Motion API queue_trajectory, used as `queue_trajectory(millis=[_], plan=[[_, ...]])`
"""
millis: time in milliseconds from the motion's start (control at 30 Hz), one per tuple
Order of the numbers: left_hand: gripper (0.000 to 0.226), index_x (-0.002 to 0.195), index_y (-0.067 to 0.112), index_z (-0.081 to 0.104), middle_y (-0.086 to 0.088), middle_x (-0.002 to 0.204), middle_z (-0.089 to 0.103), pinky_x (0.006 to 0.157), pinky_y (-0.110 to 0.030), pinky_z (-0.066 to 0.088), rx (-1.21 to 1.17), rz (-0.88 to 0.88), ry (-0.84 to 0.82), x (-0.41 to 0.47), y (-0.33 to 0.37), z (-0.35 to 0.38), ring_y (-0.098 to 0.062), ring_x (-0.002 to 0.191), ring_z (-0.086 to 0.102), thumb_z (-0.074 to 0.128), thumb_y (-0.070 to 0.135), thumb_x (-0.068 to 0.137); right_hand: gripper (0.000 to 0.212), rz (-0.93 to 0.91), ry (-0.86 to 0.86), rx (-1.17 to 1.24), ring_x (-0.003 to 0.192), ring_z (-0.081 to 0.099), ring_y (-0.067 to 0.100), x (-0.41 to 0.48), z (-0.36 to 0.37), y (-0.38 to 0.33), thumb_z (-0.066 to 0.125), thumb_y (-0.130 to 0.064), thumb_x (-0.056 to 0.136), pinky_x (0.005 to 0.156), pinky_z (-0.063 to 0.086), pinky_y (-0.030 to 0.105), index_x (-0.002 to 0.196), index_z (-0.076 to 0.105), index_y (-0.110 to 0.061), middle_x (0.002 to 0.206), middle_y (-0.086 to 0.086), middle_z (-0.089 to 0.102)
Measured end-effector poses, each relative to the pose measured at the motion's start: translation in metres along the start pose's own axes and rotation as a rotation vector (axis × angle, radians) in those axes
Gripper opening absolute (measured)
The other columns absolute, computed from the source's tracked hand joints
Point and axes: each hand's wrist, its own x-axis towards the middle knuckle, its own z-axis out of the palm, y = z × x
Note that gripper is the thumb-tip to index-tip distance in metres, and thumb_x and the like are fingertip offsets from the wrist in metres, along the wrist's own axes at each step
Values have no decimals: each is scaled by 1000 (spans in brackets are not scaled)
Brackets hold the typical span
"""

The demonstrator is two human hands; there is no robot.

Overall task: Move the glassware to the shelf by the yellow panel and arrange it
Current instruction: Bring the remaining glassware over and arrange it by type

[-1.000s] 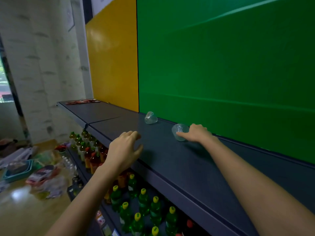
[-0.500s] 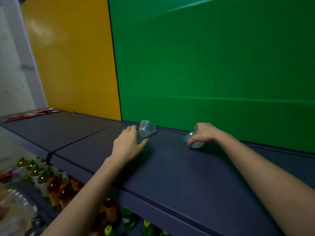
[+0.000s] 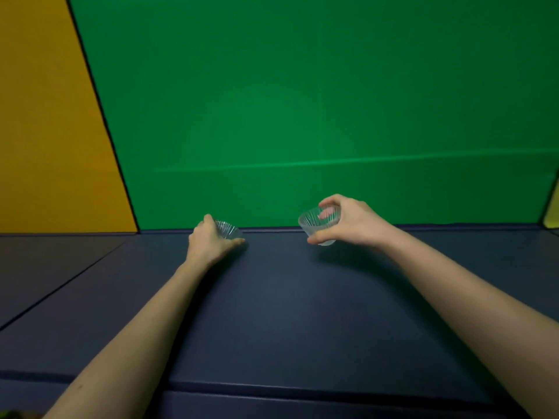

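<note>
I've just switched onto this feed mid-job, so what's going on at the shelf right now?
A person is working at the dark shelf with both hands. The left hand grips the left glass, low by the shelf's back edge; whether it rests there I cannot tell. The right hand holds the right glass tilted and seemingly just above the shelf, fingers curled round it. Both glasses are in front of the green panel; the yellow panel is further left.

A green wall panel (image 3: 302, 101) fills the back — a yellow panel (image 3: 45, 131) adjoins it at left, above a dark blue shelf (image 3: 287, 313), dimly lit.
</note>
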Motion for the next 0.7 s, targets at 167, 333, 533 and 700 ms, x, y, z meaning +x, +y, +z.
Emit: queue_trajectory(millis=[167, 333, 533, 700], plan=[[65, 114, 8, 49, -4, 107, 53, 81, -25, 38, -279, 286, -8, -29, 71, 3, -19, 93, 49, 81, 29, 62, 77, 37, 137, 22, 105, 52, 14, -32, -37, 18, 83, -37, 58, 84, 35, 23, 124, 50, -16, 118, -3, 61], [65, 113, 13, 49, -1, 110, 53, 84, -20, 37, -546, 417, -128, -86, 158, 28, -16, 99, 50, 83, 26, 59, 77, 100, 280, -12, 110, 53, 14, -91, -99, 49, 82, -40, 57, 85, 35, 22, 124, 50, -17, 120, -3, 60], [66, 107, 19, 49, 1, 106, 61, 90, -25, 45, -798, 545, -301, -177, 266, 73, -7, 94, 57, 86, 25, 53, 77, 201, 471, -91, 115, 51, 13, -202, -192, 100, 82, -41, 58, 88, 35, 21, 124, 51, -18, 126, 0, 57], [70, 106, 23, 49, 17, 98, 60, 85, -25, 45, -887, 648, -390, -265, 347, 111, -2, 90, 56, 87, 31, 48, 74, 316, 572, -187, 115, 52, 17, -304, -265, 145, 82, -41, 58, 94, 37, 25, 123, 53, -17, 123, 2, 58]])
